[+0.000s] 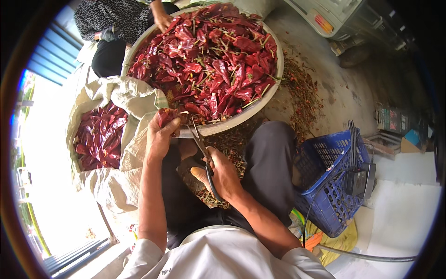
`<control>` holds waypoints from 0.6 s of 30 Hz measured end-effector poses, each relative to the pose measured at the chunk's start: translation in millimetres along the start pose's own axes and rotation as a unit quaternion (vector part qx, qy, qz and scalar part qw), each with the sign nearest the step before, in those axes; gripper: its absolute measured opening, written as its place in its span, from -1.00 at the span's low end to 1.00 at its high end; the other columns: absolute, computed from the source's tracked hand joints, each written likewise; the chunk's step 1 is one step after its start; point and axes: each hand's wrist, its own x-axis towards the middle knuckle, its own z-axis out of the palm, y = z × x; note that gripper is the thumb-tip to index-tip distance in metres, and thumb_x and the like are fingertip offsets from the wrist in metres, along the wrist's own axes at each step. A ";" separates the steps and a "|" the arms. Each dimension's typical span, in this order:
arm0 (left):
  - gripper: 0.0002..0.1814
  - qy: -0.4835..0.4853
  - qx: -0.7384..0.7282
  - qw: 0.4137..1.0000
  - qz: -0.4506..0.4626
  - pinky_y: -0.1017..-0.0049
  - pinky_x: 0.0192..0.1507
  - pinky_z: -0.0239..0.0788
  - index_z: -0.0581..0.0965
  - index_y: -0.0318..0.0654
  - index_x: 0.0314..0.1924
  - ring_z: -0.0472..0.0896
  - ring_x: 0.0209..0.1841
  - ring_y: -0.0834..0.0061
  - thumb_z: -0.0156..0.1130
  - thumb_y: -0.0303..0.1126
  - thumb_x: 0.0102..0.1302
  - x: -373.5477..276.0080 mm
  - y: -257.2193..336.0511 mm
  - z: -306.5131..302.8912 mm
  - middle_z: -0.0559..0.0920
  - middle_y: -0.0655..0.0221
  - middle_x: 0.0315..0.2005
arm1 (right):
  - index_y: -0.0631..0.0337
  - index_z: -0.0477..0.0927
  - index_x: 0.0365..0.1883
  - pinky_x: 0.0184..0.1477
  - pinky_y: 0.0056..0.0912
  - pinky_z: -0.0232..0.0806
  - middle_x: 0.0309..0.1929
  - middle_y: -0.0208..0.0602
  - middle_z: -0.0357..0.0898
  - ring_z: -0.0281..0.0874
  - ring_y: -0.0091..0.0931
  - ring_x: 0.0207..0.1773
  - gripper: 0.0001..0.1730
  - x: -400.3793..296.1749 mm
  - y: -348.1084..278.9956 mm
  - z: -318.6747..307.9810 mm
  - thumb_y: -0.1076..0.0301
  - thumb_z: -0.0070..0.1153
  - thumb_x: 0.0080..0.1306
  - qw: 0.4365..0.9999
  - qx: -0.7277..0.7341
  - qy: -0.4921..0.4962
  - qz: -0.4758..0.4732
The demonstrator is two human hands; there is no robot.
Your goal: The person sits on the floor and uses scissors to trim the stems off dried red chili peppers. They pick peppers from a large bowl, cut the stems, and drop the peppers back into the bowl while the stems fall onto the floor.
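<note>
My left hand (161,130) grips a dried red chili pepper (166,117) by the near rim of a large round basin (230,124). The pepper's pale stem points right, towards the scissors. In my right hand (223,174) is a pair of dark-handled scissors (201,142), their blades a little apart and just right of the pepper, not touching its stem as far as I can tell. Dried red peppers (223,69), many with stems, are heaped in the basin. To the left, a woven sack (139,94) with its mouth spread holds more red peppers (101,136).
Another person's hand (162,21) reaches into the basin's far left side. Stem scraps (301,94) litter the floor right of the basin. A blue plastic crate (327,198), with a black device (357,181) and cables on it, stands by my right knee. A yellow cloth (339,246) lies below.
</note>
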 end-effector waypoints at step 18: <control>-0.87 0.045 -0.113 0.990 -0.074 0.66 -0.58 0.10 0.56 -0.33 -0.14 0.33 -0.62 0.70 0.29 -0.50 0.34 -90.7 18.3 -9.6 0.55 0.40 -0.51 | 0.21 0.49 -0.22 -0.54 -0.32 0.33 -0.62 -0.35 0.45 0.49 -0.41 -0.60 -0.50 -11.9 -6.9 11.4 -0.08 0.29 0.31 0.981 0.131 -0.137 -0.049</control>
